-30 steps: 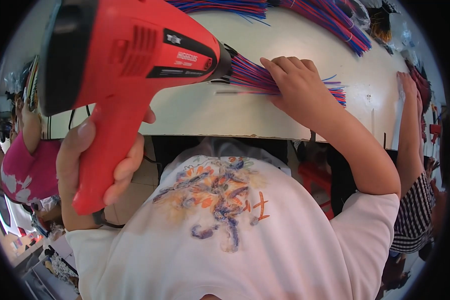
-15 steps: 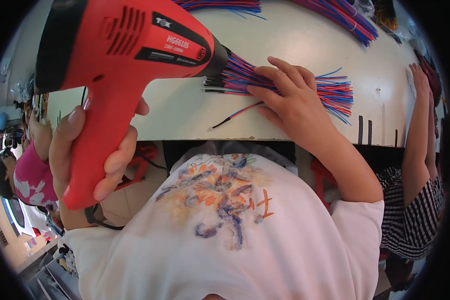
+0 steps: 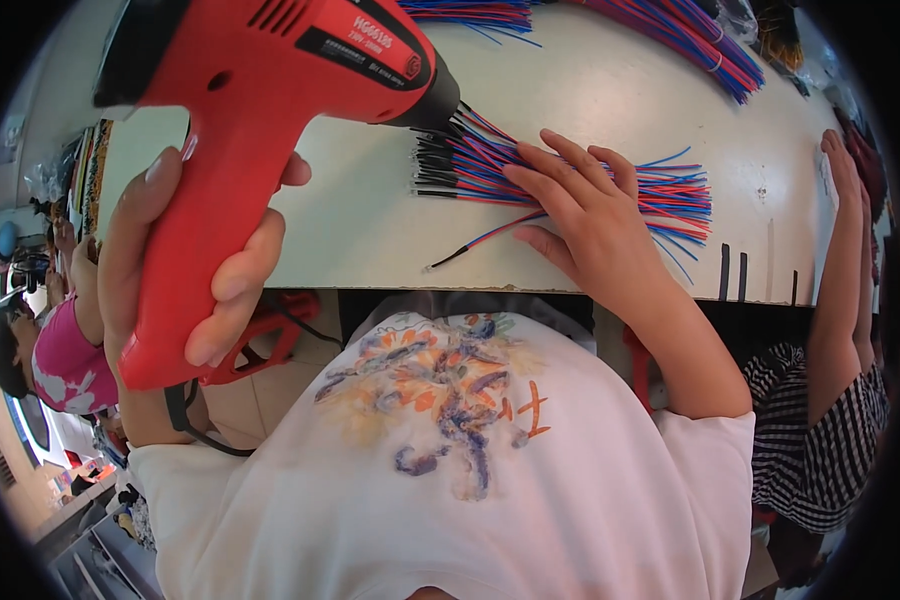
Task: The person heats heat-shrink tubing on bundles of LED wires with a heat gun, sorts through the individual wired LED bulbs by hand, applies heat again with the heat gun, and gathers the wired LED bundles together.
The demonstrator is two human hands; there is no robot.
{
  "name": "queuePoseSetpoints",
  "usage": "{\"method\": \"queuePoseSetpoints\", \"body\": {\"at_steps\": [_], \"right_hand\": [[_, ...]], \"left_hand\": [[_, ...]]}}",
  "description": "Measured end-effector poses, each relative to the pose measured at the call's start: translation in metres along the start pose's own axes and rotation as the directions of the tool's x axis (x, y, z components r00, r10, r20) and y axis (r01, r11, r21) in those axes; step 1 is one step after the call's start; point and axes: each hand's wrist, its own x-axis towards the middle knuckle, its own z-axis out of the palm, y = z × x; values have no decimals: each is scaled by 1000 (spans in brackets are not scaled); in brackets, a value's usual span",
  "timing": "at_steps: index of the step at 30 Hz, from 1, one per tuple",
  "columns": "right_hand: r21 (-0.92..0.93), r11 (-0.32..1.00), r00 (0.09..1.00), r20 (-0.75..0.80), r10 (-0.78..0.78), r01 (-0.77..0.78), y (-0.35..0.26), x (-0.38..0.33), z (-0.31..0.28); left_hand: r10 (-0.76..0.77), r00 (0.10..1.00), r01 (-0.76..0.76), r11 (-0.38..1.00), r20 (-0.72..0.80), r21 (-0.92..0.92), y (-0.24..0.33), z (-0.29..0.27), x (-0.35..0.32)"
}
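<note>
Left hand [image 3: 205, 270] grips red heat gun [image 3: 270, 110] (prob. heavy, take by handle); right hand [image 3: 595, 215] lies flat, fingers spread, on soft wire bundle [image 3: 570, 185], nozzle just beside wires on counter [image 3: 370, 230].

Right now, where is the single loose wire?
Head view: the loose wire lies on the table near its front edge, just left of the right hand, below the wire bundle.

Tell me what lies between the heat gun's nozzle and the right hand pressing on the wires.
In the head view, only the black-tipped ends of the red and blue wire bundle lie between the heat gun nozzle and the right hand, fanned on the pale table.
</note>
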Motion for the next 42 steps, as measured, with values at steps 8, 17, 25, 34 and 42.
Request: {"method": "queuePoseSetpoints", "body": {"at_steps": [8, 17, 25, 34, 42], "right_hand": [[-56, 998, 1000, 16, -6, 7, -3, -2, -3], [-136, 966, 975, -4, 222, -221, 11, -17, -19], [-129, 977, 983, 44, 179, -172, 10, -18, -18], [-226, 963, 970, 158, 182, -144, -35, -49, -21], [717, 164, 683, 531, 501, -677, -46, -42, -59]], "left_hand": [[-54, 987, 61, 997, 155, -41, 7, -7, 25], [-43, 987, 52, 997, 154, -57, 2, -20, 0], [-626, 764, 622, 779, 158, 76, -3, -35, -56], [-130, 982, 126, 991, 135, 37, -66, -52, -99], [-173, 792, 360, 907, 586, -219, -80, -104, -115]]}}
